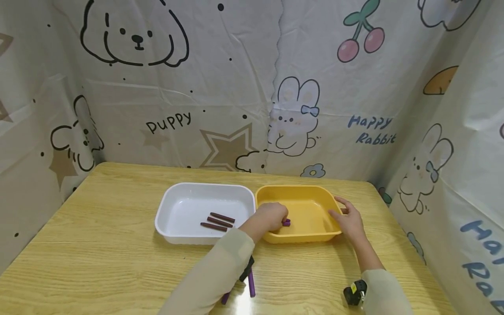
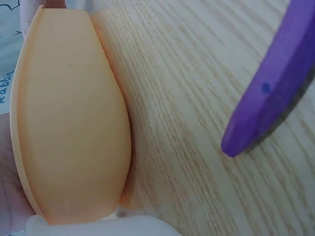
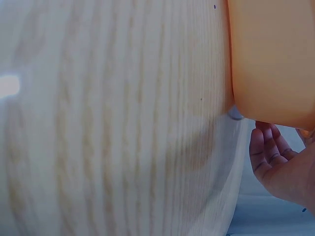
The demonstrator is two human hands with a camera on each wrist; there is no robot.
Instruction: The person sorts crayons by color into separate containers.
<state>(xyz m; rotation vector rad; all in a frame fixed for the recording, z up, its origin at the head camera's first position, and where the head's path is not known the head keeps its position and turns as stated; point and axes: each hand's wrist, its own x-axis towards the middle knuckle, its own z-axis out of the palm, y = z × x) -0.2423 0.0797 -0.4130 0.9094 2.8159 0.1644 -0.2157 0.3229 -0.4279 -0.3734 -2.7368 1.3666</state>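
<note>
A yellow tray (image 1: 299, 237) stands on the table. My left hand (image 1: 271, 215) reaches over its left side with curled fingers, and short purple crayon ends (image 1: 286, 222) show at the fingertips. The rest of those crayons is hidden by the hand. At the tray's right end, my right hand (image 1: 351, 221) grips the rim, thumb over the inside and fingers outside. In the right wrist view, fingers of the right hand (image 3: 283, 169) lie against the tray's end wall (image 3: 275, 73). The left wrist view shows the tray's side (image 2: 74, 118) and only a bit of the hand.
A white tray (image 1: 177, 239) with several brown crayons (image 1: 218, 222) sits directly left of the yellow one. Purple crayons (image 1: 251, 284) lie on the table (image 1: 118, 262) near the left forearm; one purple crayon (image 2: 266, 88) is close to the left wrist camera. Printed cloth hangs behind.
</note>
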